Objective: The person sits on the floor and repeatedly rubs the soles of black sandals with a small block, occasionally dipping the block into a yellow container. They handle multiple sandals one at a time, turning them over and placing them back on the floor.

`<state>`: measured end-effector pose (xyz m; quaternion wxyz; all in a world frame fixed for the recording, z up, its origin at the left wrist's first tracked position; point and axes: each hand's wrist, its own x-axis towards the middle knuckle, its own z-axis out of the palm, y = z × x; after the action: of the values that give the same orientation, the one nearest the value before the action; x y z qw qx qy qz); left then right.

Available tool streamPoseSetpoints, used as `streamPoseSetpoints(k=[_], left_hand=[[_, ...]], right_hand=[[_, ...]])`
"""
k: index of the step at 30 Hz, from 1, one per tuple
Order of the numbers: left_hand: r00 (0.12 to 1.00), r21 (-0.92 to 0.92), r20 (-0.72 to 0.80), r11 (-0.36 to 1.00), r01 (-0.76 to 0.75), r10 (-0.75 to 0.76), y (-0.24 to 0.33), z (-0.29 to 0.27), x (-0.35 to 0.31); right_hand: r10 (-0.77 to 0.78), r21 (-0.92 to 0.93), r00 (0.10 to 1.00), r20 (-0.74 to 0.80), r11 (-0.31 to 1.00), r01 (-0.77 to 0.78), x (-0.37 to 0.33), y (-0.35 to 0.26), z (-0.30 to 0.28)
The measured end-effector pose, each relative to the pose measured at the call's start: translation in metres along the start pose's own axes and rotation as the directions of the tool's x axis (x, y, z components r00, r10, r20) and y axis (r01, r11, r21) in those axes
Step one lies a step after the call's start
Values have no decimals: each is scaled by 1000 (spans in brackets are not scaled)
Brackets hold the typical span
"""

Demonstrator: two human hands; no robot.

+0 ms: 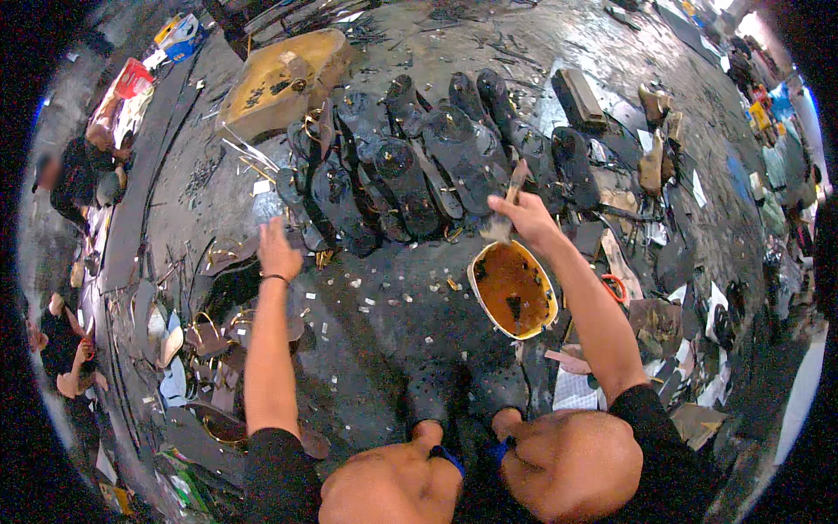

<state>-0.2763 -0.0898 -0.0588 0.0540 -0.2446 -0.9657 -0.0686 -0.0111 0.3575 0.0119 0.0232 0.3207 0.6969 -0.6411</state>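
My right hand (529,218) is closed around a brush (518,178), its pale, worn bristles pointing down toward me. Just below the bristles stands a tub (472,272) with a pale rim, holding brown, glue-like liquid with dark lumps. Several black sandals (408,181) lie packed side by side on the floor beyond my hands. My left hand (280,251) holds nothing; its fingers stretch forward near the left end of the sandals. A crumpled clear plastic piece (267,208) lies just past its fingertips.
A worn yellowish block (284,83) stands at the far left. Orange-handled scissors (614,288) lie right of the tub. Scraps and brown straps (208,334) litter both sides. A dark block (578,98) sits far right. Two people (80,188) sit along the left edge.
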Motion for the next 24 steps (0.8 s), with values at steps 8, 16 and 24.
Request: streamPoseSetpoints(k=[8,16,24], left_hand=[[983,-317,-31,931,-183,183,49,-96,-83],[759,-629,335,732,-260,558,137,-91,-286],[937,-581,298,813,27,182,194,-37,-277]], right_hand=[[-377,-436,902,-211,862,259,-100,49,-18],[-424,-624,861,-281,762,172,-162,32,-6],[222,-907,975,16,414,-80,-233,42,-37]])
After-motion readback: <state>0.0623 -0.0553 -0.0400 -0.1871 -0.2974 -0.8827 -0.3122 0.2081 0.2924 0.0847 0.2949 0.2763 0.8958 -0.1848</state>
